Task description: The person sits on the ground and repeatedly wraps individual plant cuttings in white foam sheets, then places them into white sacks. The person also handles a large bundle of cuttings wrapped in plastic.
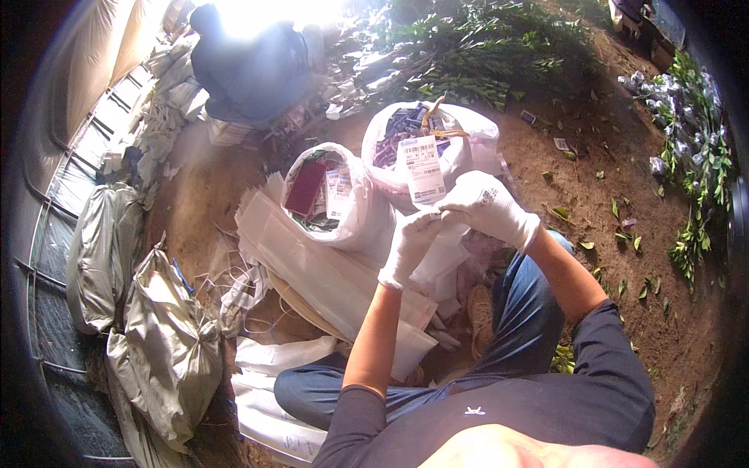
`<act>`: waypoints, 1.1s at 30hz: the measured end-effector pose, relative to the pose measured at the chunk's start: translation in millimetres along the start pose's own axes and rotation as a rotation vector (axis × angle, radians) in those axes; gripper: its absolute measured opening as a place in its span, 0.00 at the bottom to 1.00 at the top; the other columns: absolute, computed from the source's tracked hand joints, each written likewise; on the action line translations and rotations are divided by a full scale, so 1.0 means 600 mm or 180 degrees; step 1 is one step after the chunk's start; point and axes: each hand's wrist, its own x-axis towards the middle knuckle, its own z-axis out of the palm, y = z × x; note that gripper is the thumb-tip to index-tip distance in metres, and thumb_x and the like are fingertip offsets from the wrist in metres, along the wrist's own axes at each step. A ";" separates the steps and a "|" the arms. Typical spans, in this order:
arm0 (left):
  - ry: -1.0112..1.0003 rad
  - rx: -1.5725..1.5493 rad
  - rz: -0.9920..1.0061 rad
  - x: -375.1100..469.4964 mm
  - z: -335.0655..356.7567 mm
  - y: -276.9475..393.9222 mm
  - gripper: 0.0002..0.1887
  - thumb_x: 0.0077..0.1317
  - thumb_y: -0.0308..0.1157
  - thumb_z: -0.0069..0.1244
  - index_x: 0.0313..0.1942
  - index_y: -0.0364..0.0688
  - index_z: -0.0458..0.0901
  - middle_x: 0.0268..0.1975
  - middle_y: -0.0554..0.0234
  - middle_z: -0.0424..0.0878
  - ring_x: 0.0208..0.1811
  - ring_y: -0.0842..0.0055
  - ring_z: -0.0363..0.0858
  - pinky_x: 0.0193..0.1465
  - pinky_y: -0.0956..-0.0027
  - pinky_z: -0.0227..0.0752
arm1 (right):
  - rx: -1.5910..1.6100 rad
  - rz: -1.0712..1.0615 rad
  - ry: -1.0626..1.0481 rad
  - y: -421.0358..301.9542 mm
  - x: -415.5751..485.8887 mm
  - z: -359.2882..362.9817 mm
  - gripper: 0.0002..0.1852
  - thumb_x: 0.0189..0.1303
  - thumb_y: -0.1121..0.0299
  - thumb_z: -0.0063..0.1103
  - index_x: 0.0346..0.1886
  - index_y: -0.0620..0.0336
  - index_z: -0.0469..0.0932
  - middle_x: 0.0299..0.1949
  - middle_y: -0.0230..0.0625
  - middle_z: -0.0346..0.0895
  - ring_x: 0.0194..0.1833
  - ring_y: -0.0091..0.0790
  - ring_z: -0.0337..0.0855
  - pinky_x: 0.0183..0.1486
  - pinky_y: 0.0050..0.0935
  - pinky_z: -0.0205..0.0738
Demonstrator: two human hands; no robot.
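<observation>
My left hand point(412, 241) and my right hand point(490, 206), both in white gloves, meet with fingertips pinched together in front of me. A white printed label point(420, 178) with barcodes stands up from their fingers, its lower edge between them. Behind the label is a white sack point(374, 167) holding many small purple and dark blue pieces point(391, 146). Pruning shears with yellow handles point(445, 130) rest at that sack's rim. Left of it, another white sack point(360, 205) holds a dark red flat object point(306, 187) and more printed labels point(338, 193).
Flattened whitish sheets point(316, 234) lie left of my hands, with white bags point(281, 418) by my knee. Tied sacks point(169, 339) stand along the left wall. A person point(251, 76) is beyond, near piled leafy branches point(497, 47). Bundled plants point(690, 146) lie right on bare soil.
</observation>
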 end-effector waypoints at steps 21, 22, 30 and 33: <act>0.2796 0.1364 -0.0964 -0.259 -0.001 -0.199 0.49 0.59 0.40 0.67 0.75 0.33 0.58 0.76 0.35 0.59 0.78 0.48 0.57 0.80 0.49 0.52 | -0.0423 0.1134 0.1124 -0.065 0.077 0.014 0.08 0.67 0.68 0.64 0.46 0.54 0.88 0.33 0.31 0.87 0.36 0.25 0.87 0.37 0.30 0.81; 0.3131 0.1899 -0.1377 -0.310 0.019 -0.212 0.50 0.58 0.41 0.69 0.75 0.33 0.58 0.75 0.34 0.60 0.77 0.48 0.58 0.80 0.50 0.53 | 0.0037 0.0910 0.1247 -0.088 0.088 0.061 0.08 0.68 0.67 0.65 0.46 0.55 0.88 0.34 0.30 0.87 0.37 0.24 0.86 0.39 0.29 0.80; 0.3827 0.0836 -0.2987 -0.415 0.034 -0.256 0.60 0.48 0.43 0.77 0.77 0.38 0.56 0.74 0.40 0.64 0.75 0.52 0.65 0.77 0.53 0.60 | 0.4906 0.2780 0.0531 -0.174 0.093 0.212 0.15 0.75 0.58 0.60 0.45 0.61 0.84 0.38 0.23 0.83 0.39 0.15 0.78 0.44 0.20 0.73; 0.3744 0.0860 -0.3095 -0.407 0.024 -0.250 0.60 0.48 0.43 0.77 0.77 0.38 0.56 0.76 0.41 0.63 0.74 0.53 0.66 0.76 0.53 0.62 | 0.4740 0.2988 0.0559 -0.172 0.070 0.198 0.14 0.76 0.58 0.59 0.41 0.57 0.84 0.33 0.20 0.80 0.32 0.13 0.75 0.36 0.19 0.70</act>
